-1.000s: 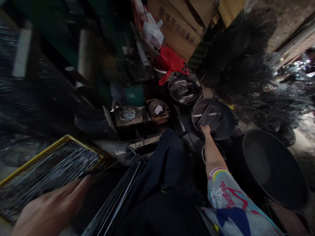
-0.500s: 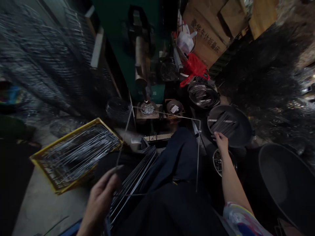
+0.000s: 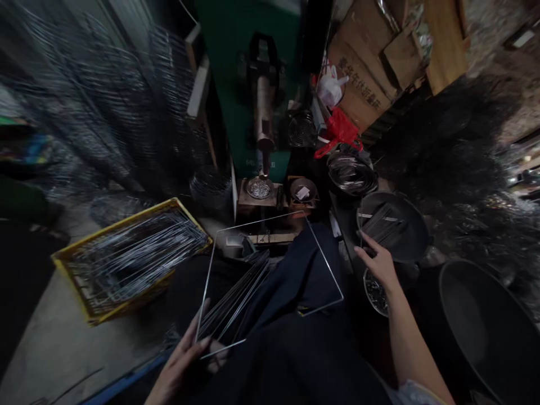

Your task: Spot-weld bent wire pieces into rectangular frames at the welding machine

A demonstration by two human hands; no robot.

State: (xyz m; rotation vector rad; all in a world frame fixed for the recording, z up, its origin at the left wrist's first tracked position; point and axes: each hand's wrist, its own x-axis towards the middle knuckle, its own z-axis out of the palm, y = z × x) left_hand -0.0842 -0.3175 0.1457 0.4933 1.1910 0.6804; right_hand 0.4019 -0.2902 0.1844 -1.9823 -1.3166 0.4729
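My left hand (image 3: 189,351) is closed on one corner of a thin wire bent into a rectangular frame (image 3: 260,221), which spans across my lap. The frame's near side has a gap between its two wire ends. My right hand (image 3: 377,261) is at the left rim of a dark round pan (image 3: 415,228) with thin metal strips (image 3: 383,222) in it. A faint upright thin metal strip (image 3: 361,216) shows at my right fingertips, pinched between finger and thumb. A bundle of straight wires (image 3: 236,292) lies across my lap.
Ahead stands a green machine (image 3: 228,112) above a small dish of metal bits (image 3: 259,189). A yellow crate (image 3: 63,261) of bent wires is at left. On the right are a bowl of small metal parts (image 3: 375,292) and a large dark tub (image 3: 468,315).
The wire frame has swung down and left, from upright to lying over my lap. My right hand has drawn slightly back from the strips, with a thin strip now at its fingertips.
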